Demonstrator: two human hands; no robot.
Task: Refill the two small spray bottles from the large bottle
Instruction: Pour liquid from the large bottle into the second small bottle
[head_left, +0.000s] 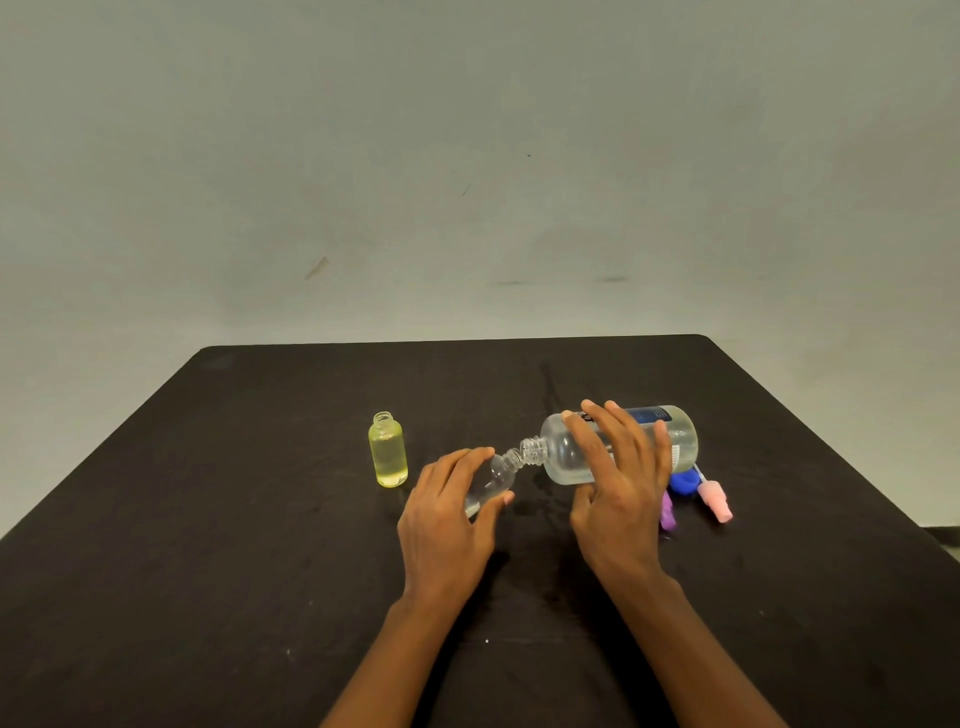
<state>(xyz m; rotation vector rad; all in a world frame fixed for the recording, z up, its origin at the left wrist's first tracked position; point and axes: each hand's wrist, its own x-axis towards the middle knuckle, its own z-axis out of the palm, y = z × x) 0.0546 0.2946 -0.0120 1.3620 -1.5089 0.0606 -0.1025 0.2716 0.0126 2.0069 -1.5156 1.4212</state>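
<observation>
At table (249, 493) centre, left hand (447, 525) grips the clear small bottle (493, 480) tilted, neck to mouth with the large bottle (560, 454). Right hand (618, 478) grasps that, tipped sideways, apparently to pour

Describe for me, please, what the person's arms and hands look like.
Nothing is worn. The left hand and right hand are bare: no gloves, rings, watch or bracelets visible. The left forearm and right forearm show no sleeves down to the picture's lower edge.
</observation>
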